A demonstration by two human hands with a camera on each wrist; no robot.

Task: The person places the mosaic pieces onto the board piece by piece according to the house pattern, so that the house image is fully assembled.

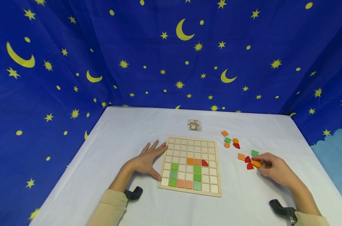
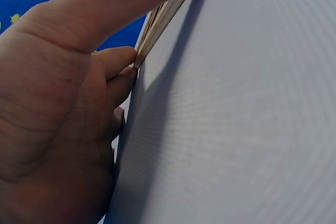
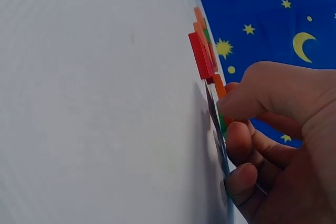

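A blue curtain (image 1: 148, 50) printed with yellow moons (image 1: 180, 33), stars (image 1: 198, 46) and dots (image 1: 201, 22) borders the white table (image 1: 134, 128) at rear and sides.

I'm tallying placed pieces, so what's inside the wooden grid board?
The board holds six green tiles, four orange or peach tiles and one red quarter-circle. Whatever lies beneath those eleven pieces is covered and cannot be seen.

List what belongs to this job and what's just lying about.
In the job, apparently:
- gridded board
- orange piece in the right hand
- placed tiles
- loose tiles
- picture card

Just surroundings:
- starry curtain
- white tabletop
- black wrist devices
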